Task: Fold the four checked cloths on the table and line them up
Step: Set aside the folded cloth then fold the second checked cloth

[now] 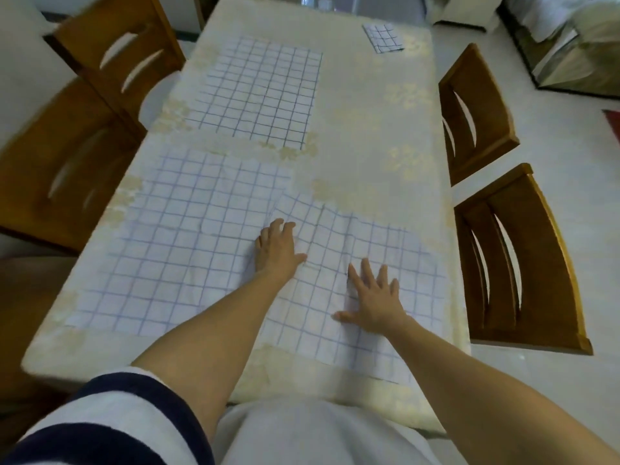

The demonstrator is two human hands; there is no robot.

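Overlapping cloth edges under left hand

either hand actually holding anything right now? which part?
Right hand holds nothing: it presses flat on the near right cloth. Left hand lies by that cloth's far left edge, fingers bent; whether it pinches cannot be told.

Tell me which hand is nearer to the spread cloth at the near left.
Left. The left hand rests at the right edge of the near-left cloth, where it meets the near-right cloth; the right hand lies flat farther right, on the latter.
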